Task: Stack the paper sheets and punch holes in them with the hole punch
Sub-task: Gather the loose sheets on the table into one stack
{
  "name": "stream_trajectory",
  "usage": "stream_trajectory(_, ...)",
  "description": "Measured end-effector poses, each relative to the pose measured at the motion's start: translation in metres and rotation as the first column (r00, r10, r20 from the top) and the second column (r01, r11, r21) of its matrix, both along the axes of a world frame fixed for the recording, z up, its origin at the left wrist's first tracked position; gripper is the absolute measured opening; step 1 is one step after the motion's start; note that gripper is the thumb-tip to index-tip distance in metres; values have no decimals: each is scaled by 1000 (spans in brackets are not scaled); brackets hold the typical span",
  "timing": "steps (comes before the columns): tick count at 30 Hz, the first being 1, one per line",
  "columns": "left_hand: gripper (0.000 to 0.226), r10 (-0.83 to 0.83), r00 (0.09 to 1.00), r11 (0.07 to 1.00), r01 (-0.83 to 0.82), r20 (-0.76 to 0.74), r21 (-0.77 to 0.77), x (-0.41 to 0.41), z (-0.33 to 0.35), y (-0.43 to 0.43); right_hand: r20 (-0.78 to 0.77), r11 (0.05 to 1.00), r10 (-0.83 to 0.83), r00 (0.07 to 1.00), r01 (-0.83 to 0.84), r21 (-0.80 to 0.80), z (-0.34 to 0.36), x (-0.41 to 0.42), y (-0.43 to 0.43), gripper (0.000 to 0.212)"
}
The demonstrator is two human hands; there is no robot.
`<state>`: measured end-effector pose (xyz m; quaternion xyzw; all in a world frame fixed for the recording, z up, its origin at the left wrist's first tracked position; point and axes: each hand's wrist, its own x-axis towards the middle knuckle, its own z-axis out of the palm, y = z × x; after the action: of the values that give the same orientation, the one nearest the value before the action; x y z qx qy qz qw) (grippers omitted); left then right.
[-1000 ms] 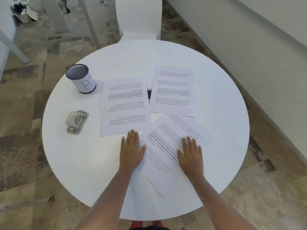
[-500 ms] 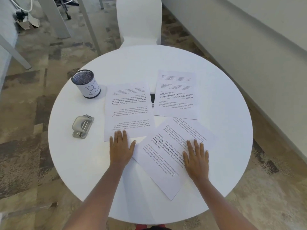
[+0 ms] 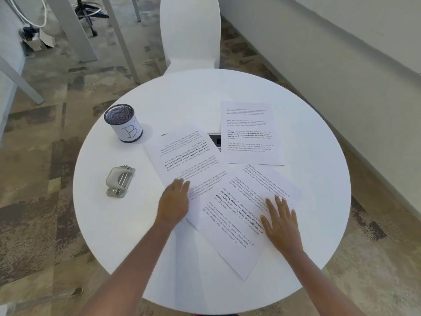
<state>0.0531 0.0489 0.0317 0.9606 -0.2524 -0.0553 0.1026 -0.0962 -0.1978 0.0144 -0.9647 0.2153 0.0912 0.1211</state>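
i saw 3 sheets spread on the table [image 3: 141, 224], unstacked: my left hand [image 3: 174, 201] flat on the left sheet [image 3: 182, 156], right hand [image 3: 281, 221] with fingers splayed on the near sheet [image 3: 230, 224]. sliding flat-palmed could crease overlapping corners. hole punch [image 3: 120, 181] sat untouched.

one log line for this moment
phase: gathering | left hand: flat on left sheet | right hand: flat on near sheet | hole punch: untouched

Round white table [image 3: 141, 242]: carries three printed white paper sheets, left [image 3: 182, 156], far right [image 3: 250, 133], near [image 3: 241, 220], the near overlapping the left; grey metal hole punch [image 3: 120, 181] at left; black mesh cup [image 3: 123, 122] with white label behind it
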Motion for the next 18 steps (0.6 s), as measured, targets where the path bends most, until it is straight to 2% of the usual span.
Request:
stream_trajectory(2, 50, -5, 998, 986, 14, -56, 166, 11, -6, 17, 8, 1000, 24, 1000, -24, -12, -2, -7, -3, 102)
stream_trajectory(3, 51, 12, 996, 972, 10, -90, 236, 13, -6, 24, 6, 1000, 19, 1000, -19, -11, -3, -9, -4, 107)
stream_trajectory(5, 53, 40, 994, 965, -12, -102, 263, 11, -10, 32, -20, 1000, -5, 1000, 5, 4, -5, -12, -3, 108)
stream_trajectory(9, 57, 68, 996, 959, -80, 51, 270, -9, -8, 20, -25, 999, -38, 999, 39, 16, -6, -12, 2, 106)
stream_trajectory(11, 57, 184, 980, 948, -158, -71, 277, -26, -9, 9, -18, 999, -46, 999, 46, 10, -7, -12, 4, 105)
stream_trajectory(13, 57, 242, 966, 933, -206, -92, 296, -40, -18, -2, -10, 999, -52, 999, 52, -2, -8, -12, 4, 107)
stream_trajectory(16, 56, 212, 974, 940, -182, -77, 289, -55, -18, -22, -17, 998, -58, 998, 58, -16, -9, -12, 3, 110)
stream_trajectory(18, 54, 138, 990, 957, -128, -22, 259, -63, -11, -33, -36, 997, -70, 997, 69, -19, -8, -13, 4, 101)
